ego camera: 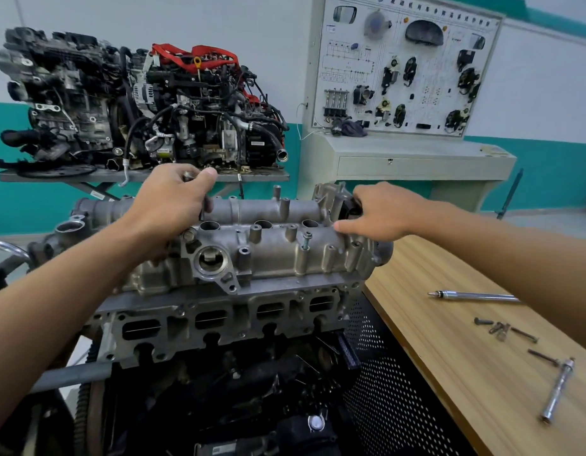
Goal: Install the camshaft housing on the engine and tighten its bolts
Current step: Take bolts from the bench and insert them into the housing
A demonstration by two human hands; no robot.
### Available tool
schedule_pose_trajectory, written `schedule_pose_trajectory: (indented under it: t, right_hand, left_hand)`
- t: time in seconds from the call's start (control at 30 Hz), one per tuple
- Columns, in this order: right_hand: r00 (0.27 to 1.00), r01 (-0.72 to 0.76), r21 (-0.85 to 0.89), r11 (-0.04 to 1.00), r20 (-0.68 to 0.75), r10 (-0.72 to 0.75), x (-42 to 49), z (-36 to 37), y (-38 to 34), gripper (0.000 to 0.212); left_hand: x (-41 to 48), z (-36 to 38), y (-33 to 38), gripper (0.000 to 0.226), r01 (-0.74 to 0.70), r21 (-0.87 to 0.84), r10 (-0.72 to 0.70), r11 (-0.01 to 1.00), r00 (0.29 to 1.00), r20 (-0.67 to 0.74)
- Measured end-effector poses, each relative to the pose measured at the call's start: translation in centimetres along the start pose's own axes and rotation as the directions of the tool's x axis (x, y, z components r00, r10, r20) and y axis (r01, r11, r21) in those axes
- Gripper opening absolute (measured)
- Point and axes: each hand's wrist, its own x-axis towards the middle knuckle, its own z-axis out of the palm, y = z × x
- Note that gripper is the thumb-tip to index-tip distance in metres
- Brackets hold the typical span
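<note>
Head cam looks down on a grey cast-metal camshaft housing (271,255), which sits flat on top of the grey engine cylinder head (219,311) w/ four rectangular ports, centre frame. L hand (171,205) is clamped over the housing's far rail near the left end. Its fingers curl round the tube and one digit lies on top. A small metal bit (188,175) shows under that digit; can't tell what it is. R hand (387,212) grips the housing's right end, thumb straight along the near top edge, other fingers bent over a black round part (354,207) at the far corner. One silver flanged bolt (306,241) stands upright in a hole on the near row, head raised off the boss.

To the right, a light wooden bench top (449,373) carries a slim chrome extension bar (475,295), a few loose dark bolts (502,329) close together, and a chrome socket tool (556,393) nearer the viewer.

Bkgd: a second, fully dressed engine w/ red covers (137,103) on a grey stand, and a white training board (406,67) w/ car parts mounted on it.
</note>
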Motion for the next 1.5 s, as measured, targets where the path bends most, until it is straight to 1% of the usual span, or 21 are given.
schedule_pose_trajectory:
  t: [0.07,0.13,0.17,0.23,0.3,0.37,0.4,0.47,0.6,0.67,0.77,0.83,0.93,0.97,1.07,1.13,1.2,1.3,1.5]
  right_hand:
    - [0.994,-0.024,0.104,0.994,-0.1,0.034,0.3,1.1,0.1,0.046]
    - [0.988,-0.04,0.163,0.986,-0.142,0.063,0.5,1.4,0.2,0.046]
    - [0.988,-0.04,0.162,0.986,-0.144,0.063,0.5,1.4,0.2,0.048]
    - [0.991,-0.032,0.113,0.993,-0.122,0.045,0.7,1.1,0.2,0.051]
    - [0.995,-0.014,0.03,0.999,-0.094,0.017,0.9,0.6,0.1,0.055]
    - [0.996,-0.001,-0.03,1.0,-0.091,-0.002,1.1,0.2,0.0,0.058]
    - [0.995,-0.001,-0.042,0.999,-0.097,-0.003,1.2,0.2,0.0,0.058]
    - [0.995,-0.002,-0.047,0.999,-0.1,-0.003,1.3,0.2,0.1,0.058]
    - [0.996,0.007,-0.068,0.998,-0.083,-0.013,1.6,-0.5,0.0,0.057]
    - [0.996,0.014,-0.052,0.999,-0.09,-0.018,1.9,-1.2,0.0,0.057]
    - [0.995,0.017,-0.066,0.998,-0.1,-0.023,2.2,-1.9,0.0,0.058]
    - [0.995,0.025,-0.085,0.996,-0.095,-0.033,2.2,-1.9,-0.1,0.059]
    - [0.997,0.043,-0.089,0.995,-0.066,-0.049,1.7,-1.1,-0.2,0.06]
    - [0.997,0.043,-0.085,0.995,-0.057,-0.048,1.5,-0.8,-0.2,0.06]
    - [0.998,0.035,-0.073,0.997,-0.052,-0.039,1.2,-0.5,-0.1,0.058]
    - [0.998,0.047,-0.088,0.995,-0.048,-0.051,1.2,-0.7,-0.2,0.059]
    - [0.997,0.054,-0.098,0.994,-0.05,-0.059,1.2,-1.1,-0.2,0.06]
    - [0.996,0.059,-0.102,0.993,-0.066,-0.066,1.3,-1.5,-0.1,0.059]
    - [0.997,0.069,-0.133,0.989,-0.031,-0.073,1.5,-1.6,0.0,0.059]
  left_hand:
    - [0.3,-0.1,1.3,0.034,-0.045,0.075,0.039,0.996,0.996,0.075]
    - [0.7,0.1,2.8,0.025,-0.125,0.142,0.099,0.982,0.98,0.174]
    - [0.9,0.5,3.6,0.024,-0.188,0.195,0.14,0.963,0.962,0.234]
    - [1.0,1.6,5.0,0.023,-0.348,0.329,0.217,0.878,0.901,0.375]
    - [0.8,3.0,6.1,0.02,-0.47,0.418,0.229,0.778,0.83,0.508]
    - [0.8,4.0,6.5,0.017,-0.535,0.414,0.207,0.736,0.76,0.616]
    - [0.9,4.4,6.5,0.019,-0.563,0.411,0.194,0.717,0.728,0.658]
    - [1.1,4.8,6.5,0.026,-0.595,0.416,0.169,0.688,0.688,0.706]
    - [1.1,5.5,6.1,0.031,-0.661,0.448,0.165,0.602,0.651,0.741]
    - [1.2,5.8,6.0,0.028,-0.674,0.443,0.166,0.591,0.64,0.75]
    - [1.4,5.9,6.0,0.021,-0.678,0.441,0.19,0.588,0.646,0.739]
    - [1.6,5.8,5.9,0.019,-0.67,0.442,0.189,0.597,0.652,0.734]
    - [1.3,6.0,6.0,0.005,-0.652,0.409,0.184,0.638,0.646,0.741]
    - [1.2,6.1,6.0,0.004,-0.648,0.4,0.181,0.648,0.641,0.746]
    - [1.3,6.1,6.2,0.017,-0.645,0.391,0.175,0.657,0.635,0.752]
    - [1.3,6.0,6.0,0.013,-0.646,0.382,0.181,0.661,0.632,0.754]
    - [1.3,6.0,5.7,0.004,-0.648,0.371,0.202,0.665,0.634,0.746]
    - [1.2,5.9,5.4,0.013,-0.643,0.371,0.22,0.67,0.65,0.728]
    - [1.3,6.0,5.4,0.013,-0.627,0.369,0.209,0.685,0.655,0.726]
